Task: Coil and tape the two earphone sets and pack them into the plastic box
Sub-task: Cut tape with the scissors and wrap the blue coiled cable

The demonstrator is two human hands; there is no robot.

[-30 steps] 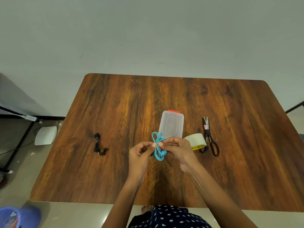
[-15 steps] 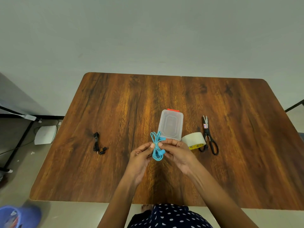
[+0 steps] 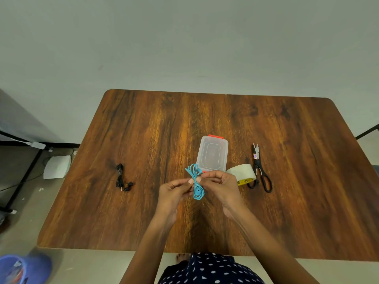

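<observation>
Above the table's middle, my left hand (image 3: 174, 191) and my right hand (image 3: 220, 184) both pinch the waist of a coiled blue earphone set (image 3: 196, 182), whose loops fan out above and below my fingers. Just behind it lies the clear plastic box (image 3: 212, 153) with a red latch, its lid on. A black earphone set (image 3: 122, 178) lies bundled on the table to the left. A roll of whitish tape (image 3: 243, 173) sits beside my right hand, partly hidden by it.
Black-handled scissors (image 3: 260, 170) lie right of the tape, blades pointing away from me. The wooden table (image 3: 307, 191) stands against a pale wall. A black frame (image 3: 24, 158) and a white device (image 3: 57, 167) are on the floor at left, a blue bucket (image 3: 18, 269) at bottom left.
Both hands keep pinching the blue coil in nearly the same place. The view has shifted slightly, so the table sits a little higher in the frame.
</observation>
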